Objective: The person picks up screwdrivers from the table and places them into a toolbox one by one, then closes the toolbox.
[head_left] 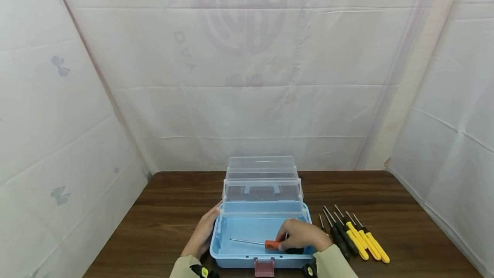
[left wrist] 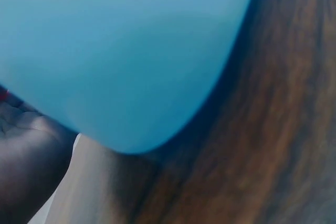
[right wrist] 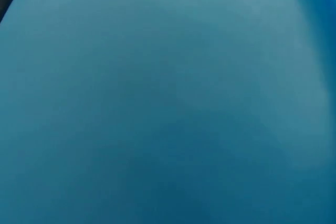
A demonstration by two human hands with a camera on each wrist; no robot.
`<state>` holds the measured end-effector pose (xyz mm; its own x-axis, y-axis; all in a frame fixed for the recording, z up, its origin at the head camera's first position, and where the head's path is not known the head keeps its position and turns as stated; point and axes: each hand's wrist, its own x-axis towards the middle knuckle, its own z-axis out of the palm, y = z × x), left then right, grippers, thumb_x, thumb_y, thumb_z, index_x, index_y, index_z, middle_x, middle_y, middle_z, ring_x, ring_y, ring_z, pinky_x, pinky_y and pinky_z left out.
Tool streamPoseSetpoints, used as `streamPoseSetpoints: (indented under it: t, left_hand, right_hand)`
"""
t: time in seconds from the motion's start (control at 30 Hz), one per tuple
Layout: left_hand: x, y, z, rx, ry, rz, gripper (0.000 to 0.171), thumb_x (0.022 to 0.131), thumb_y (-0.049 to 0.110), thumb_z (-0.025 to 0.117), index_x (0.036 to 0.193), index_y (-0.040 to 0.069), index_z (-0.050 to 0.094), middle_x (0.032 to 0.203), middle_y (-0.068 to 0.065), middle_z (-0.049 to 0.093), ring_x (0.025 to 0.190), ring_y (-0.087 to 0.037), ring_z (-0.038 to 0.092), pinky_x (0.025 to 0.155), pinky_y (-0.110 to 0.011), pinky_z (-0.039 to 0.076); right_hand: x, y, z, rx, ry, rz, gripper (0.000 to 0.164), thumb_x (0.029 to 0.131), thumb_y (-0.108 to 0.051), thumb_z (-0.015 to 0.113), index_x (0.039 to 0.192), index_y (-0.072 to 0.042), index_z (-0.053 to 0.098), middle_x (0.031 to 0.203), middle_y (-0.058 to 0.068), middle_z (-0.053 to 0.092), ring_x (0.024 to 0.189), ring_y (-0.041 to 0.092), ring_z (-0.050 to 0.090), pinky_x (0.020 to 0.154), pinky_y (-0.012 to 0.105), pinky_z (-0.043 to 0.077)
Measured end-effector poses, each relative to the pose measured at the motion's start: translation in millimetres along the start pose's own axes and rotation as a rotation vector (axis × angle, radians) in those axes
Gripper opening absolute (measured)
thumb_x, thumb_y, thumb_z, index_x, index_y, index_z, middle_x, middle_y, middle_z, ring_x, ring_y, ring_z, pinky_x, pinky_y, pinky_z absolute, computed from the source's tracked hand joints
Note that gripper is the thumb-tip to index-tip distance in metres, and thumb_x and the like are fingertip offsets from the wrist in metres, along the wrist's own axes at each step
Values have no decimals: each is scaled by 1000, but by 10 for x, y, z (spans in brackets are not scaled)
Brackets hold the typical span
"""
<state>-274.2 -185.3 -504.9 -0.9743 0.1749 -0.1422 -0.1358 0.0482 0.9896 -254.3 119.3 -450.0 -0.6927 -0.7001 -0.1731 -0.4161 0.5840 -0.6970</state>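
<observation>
A light blue plastic toolbox (head_left: 239,262) stands on the table with its lid and clear tiered trays (head_left: 262,190) raised at the back. My left hand (head_left: 202,231) lies along the toolbox's left outer side, fingers extended towards the back. Inside the box, my right hand (head_left: 301,234) grips a screwdriver (head_left: 272,245) by its orange and black handle. The screwdriver's thin metal shaft points left, low over the box floor. In the left wrist view the toolbox's rounded blue wall (left wrist: 131,77) takes up much of the picture. Blue plastic (right wrist: 168,98) fills the right wrist view.
Several screwdrivers lie side by side on the brown wooden table (head_left: 166,209), right of the box: black-handled ones (head_left: 339,239) and yellow-handled ones (head_left: 372,243). A reddish latch (head_left: 264,267) hangs at the box's front. White sheeting (head_left: 247,119) encloses the back and sides.
</observation>
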Motion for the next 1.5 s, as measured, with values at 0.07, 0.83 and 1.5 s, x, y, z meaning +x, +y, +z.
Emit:
streamPoseSetpoints:
  t: [0.07,0.83,1.5]
  left_hand:
    - [-4,1,4,-5,-4,4,61,103,43,33,153,9,23,158,-21,19,144,-45,17,113,-62,22]
    - [2,-14,6,-10,-6,15,60,104,42,33,153,8,24,158,-21,20,144,-44,18,113,-62,22]
    - [33,35,3,50,12,-4,60,104,43,31,153,9,25,158,-21,20,143,-45,19,112,-62,25]
  right_hand:
    - [7,2,12,-13,-1,8,12,83,-7,71,94,-6,77,81,-2,72,64,-1,55,59,19,47]
    - [-3,-6,98,-9,17,114,6,82,-6,72,86,-6,76,73,-5,67,61,4,55,57,23,48]
    - [2,-14,111,-25,28,119,7,82,-7,73,88,-6,76,74,-6,67,61,4,53,57,22,46]
